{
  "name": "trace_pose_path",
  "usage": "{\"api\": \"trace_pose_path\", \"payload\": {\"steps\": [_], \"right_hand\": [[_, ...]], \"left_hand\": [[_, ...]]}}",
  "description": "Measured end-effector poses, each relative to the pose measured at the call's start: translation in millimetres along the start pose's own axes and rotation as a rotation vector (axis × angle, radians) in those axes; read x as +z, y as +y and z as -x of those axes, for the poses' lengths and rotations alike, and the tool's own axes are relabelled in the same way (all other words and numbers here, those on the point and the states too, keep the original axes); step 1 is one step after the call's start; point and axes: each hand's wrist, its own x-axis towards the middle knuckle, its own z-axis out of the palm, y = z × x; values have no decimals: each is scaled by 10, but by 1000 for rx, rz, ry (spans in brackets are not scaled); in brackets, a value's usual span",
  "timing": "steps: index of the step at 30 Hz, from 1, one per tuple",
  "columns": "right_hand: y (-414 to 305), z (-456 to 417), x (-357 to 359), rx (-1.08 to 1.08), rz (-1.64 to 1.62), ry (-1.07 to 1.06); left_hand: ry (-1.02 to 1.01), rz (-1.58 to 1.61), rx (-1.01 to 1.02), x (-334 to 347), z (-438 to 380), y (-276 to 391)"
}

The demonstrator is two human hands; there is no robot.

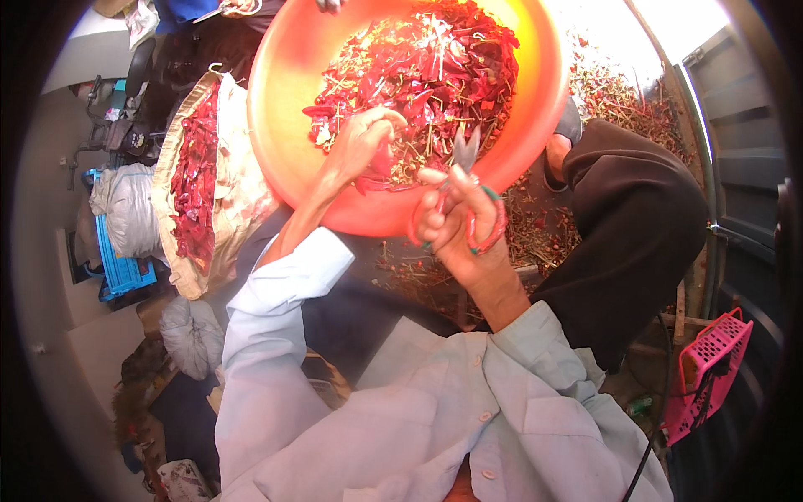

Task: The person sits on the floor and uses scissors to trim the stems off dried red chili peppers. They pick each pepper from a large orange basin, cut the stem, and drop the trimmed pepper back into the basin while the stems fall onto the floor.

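Note:
A large orange-red plastic basin (282,125) stands before me, heaped with dried red chili peppers (433,94) and pale stems. My left hand (367,141) reaches over its near left part, fingers curled around a red chili pepper (381,162) that the hand partly hides. At the near rim, my right hand (458,219) holds a pair of scissors (467,150). Their handles are wrapped in red and green, and the metal blades point into the basin, tips slightly apart.
A woven sack (238,169) of red peppers leans left of the basin. Another person's hand (241,7) holds scissors at the top left; a grey-gloved hand (329,5) touches the far rim. Cut stems (539,232) litter the floor. A pink plastic basket (709,376) lies right, by a metal door (743,144).

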Motion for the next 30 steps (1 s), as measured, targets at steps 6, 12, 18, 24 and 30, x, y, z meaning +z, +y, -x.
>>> {"api": "trace_pose_path", "payload": {"steps": [6, 12, 18, 24, 30], "right_hand": [[104, 55, 52, 56, 301, -7], [55, 61, 86, 37, 465, 61], [99, 56, 84, 38, 475, 57], [99, 91, 105, 37, 513, 74], [107, 103, 102, 20, 562, 77]], "left_hand": [[138, -474, -128, 170, -476, -287], [22, -658, -144, 320, -739, -537], [101, -582, -100, 357, -625, -596], [142, -523, -100, 420, -623, -760], [105, -254, -218, 361, -544, -541]]}}
